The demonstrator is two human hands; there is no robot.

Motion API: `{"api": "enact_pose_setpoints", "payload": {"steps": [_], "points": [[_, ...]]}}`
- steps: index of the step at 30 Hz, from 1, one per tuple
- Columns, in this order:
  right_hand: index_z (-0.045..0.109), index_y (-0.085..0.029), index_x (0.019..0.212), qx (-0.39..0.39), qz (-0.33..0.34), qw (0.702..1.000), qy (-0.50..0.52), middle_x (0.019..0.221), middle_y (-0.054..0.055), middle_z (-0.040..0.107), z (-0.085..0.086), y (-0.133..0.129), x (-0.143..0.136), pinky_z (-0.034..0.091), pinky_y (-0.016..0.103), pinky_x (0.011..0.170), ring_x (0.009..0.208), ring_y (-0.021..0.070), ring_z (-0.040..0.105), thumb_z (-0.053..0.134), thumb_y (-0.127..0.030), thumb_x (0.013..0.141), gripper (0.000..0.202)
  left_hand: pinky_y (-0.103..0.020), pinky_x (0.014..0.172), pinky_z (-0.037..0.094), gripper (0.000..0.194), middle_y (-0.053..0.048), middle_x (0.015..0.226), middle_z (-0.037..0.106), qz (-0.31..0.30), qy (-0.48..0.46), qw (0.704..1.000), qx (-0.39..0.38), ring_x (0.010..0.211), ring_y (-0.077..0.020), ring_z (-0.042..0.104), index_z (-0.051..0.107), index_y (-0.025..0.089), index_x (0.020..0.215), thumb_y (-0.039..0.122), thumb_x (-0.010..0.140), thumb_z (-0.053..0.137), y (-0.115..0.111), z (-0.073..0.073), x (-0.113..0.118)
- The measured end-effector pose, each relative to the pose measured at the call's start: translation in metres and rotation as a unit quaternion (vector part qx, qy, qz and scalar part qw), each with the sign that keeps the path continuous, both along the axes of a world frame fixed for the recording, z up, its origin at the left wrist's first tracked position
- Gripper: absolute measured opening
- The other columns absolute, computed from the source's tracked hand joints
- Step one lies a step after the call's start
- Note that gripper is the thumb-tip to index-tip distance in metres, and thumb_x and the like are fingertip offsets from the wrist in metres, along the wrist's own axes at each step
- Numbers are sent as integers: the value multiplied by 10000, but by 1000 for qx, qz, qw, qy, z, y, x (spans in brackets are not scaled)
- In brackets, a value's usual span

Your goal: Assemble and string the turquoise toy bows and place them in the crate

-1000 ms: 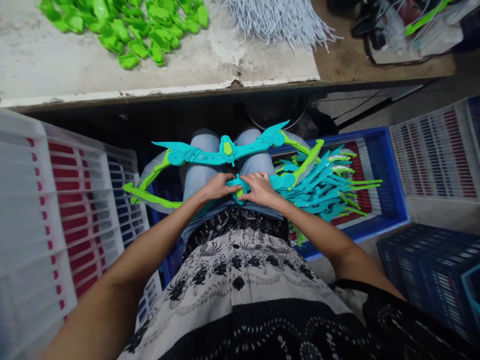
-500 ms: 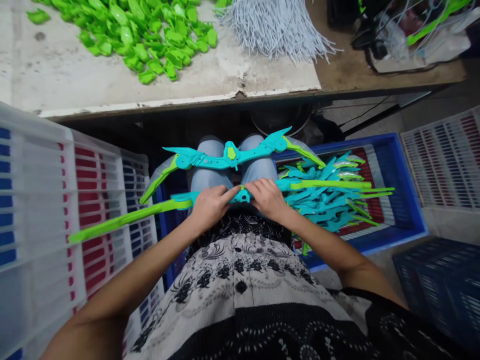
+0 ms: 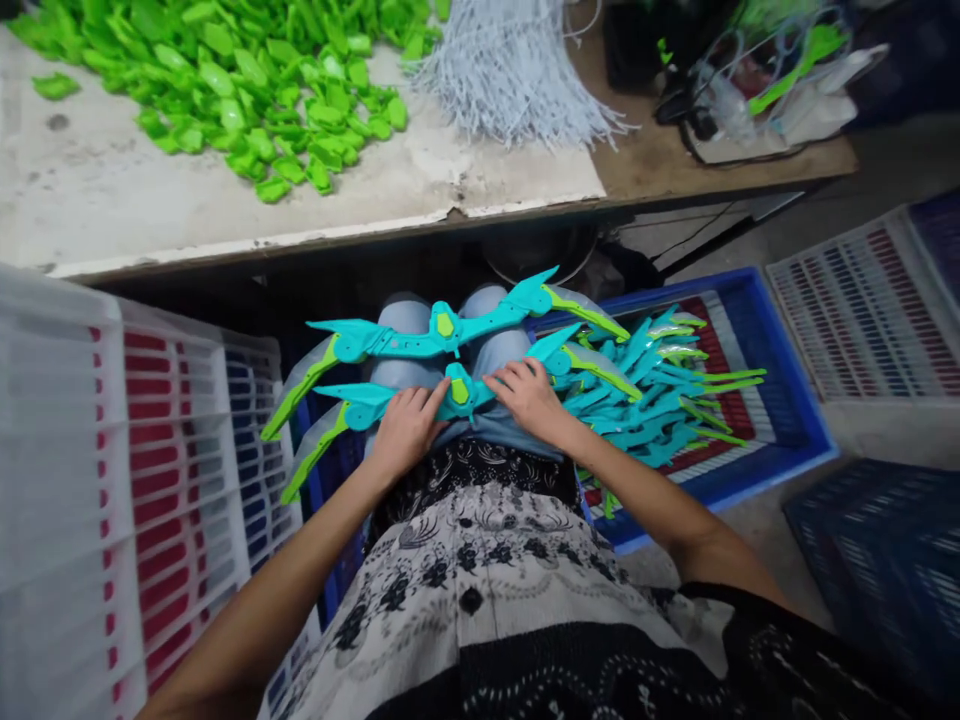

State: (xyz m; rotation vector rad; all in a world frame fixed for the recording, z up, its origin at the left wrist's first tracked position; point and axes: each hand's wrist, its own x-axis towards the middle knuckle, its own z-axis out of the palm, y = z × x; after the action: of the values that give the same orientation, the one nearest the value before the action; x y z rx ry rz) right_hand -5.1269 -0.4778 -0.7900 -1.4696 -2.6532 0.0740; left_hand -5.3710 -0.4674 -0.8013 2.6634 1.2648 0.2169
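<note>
Two turquoise toy bows with lime-green limbs lie across my lap, one beyond the other. My left hand [image 3: 409,425] is wrapped over the nearer toy bow [image 3: 367,403] just left of its middle. On the other side of the middle, my right hand [image 3: 529,400] has its fingers curled over the same bow; my thumbs are mostly hidden. A lime-green piece shows at its centre, facing up between my hands. The farther toy bow [image 3: 401,340] rests on my knees, also with a green centre piece, and neither hand touches it.
On the worktable [image 3: 420,195] are a heap of green plastic pieces [image 3: 247,90] and a bundle of pale cords [image 3: 517,80]. A blue crate [image 3: 795,380] holding turquoise and green bow parts [image 3: 637,390] stands to my right. White slatted crates [image 3: 112,450] rise at my left.
The nearer bow has turned from edge-on to face up, so its green centre piece and curved limbs now show. My hands have moved slightly apart along it. The camera view has shifted.
</note>
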Motion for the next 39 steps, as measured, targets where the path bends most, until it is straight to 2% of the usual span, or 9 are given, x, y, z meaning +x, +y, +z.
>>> {"api": "enact_pose_setpoints", "payload": {"steps": [4, 6, 9, 12, 16, 23, 26, 33, 39], "points": [[598, -202, 1165, 25, -21, 997, 66, 1163, 86, 616, 13, 9, 18, 223, 445, 1046, 1146, 220, 450, 472, -266, 909, 293, -394, 828, 441, 532, -141, 1061, 569, 4, -80, 997, -6, 972, -275, 530, 413, 168, 1357, 386, 878, 494, 9, 9, 0], [631, -203, 1105, 69, -125, 984, 110, 1136, 73, 636, 24, 14, 45, 246, 427, 1042, 1139, 211, 467, 445, -284, 920, 275, -414, 924, 411, 489, -152, 1187, 521, 30, -134, 990, 23, 1095, -285, 496, 464, 187, 1310, 394, 869, 508, 22, 15, 3], [665, -178, 1040, 133, -339, 917, 162, 1053, 93, 669, 40, 22, 104, 344, 403, 956, 1049, 230, 526, 395, -292, 923, 315, -483, 1020, 316, 513, -185, 1333, 423, 100, -153, 980, 76, 1266, -345, 364, 488, 165, 1291, 420, 848, 526, 53, 18, 17], [686, -160, 993, 172, -437, 863, 186, 1000, 110, 683, 54, 37, 150, 387, 400, 893, 967, 254, 554, 397, -300, 897, 335, -514, 1008, 293, 609, -209, 1271, 486, 126, -99, 986, 54, 1226, -368, 402, 433, 126, 1350, 465, 848, 499, 83, 12, 34], [699, -182, 967, 177, -393, 885, 178, 993, 91, 685, 76, 92, 155, 379, 395, 880, 971, 260, 540, 425, -312, 888, 313, -445, 870, 381, 647, -159, 1043, 601, 146, -35, 989, 15, 992, -321, 544, 379, 151, 1401, 501, 862, 457, 101, 2, 40], [666, -115, 1052, 135, -353, 922, 81, 1113, 159, 601, 125, 261, 119, 337, 405, 961, 1091, 273, 468, 391, -242, 913, 333, -400, 794, 384, 625, -145, 1003, 602, 195, -32, 980, 29, 949, -308, 556, 399, 155, 1396, 481, 866, 460, 100, 0, 33], [654, -65, 1047, 133, -360, 920, 72, 1142, 201, 583, 134, 311, 104, 341, 434, 980, 1145, 303, 463, 429, -285, 912, 343, -399, 790, 385, 624, -141, 998, 602, 193, -32, 980, 37, 942, -305, 556, 397, 152, 1397, 473, 866, 463, 102, -3, 31], [639, -41, 1058, -1, -465, 866, 184, 1038, 199, 643, 146, 356, 104, 458, 399, 855, 1003, 292, 598, 604, -143, 757, 319, -395, 791, 396, 597, -125, 1005, 608, 176, -35, 983, 33, 933, -294, 569, 411, 183, 1389, 466, 867, 470, 102, -7, 25], [671, -57, 759, 34, -437, 828, 349, 638, 55, 611, 153, 341, 134, 474, 269, 683, 672, 151, 582, 619, -95, 689, 95, -407, 813, 419, 601, -115, 1033, 607, 159, -29, 987, 5, 957, -290, 569, 388, 203, 1399, 466, 866, 477, 102, -5, 19]]}}
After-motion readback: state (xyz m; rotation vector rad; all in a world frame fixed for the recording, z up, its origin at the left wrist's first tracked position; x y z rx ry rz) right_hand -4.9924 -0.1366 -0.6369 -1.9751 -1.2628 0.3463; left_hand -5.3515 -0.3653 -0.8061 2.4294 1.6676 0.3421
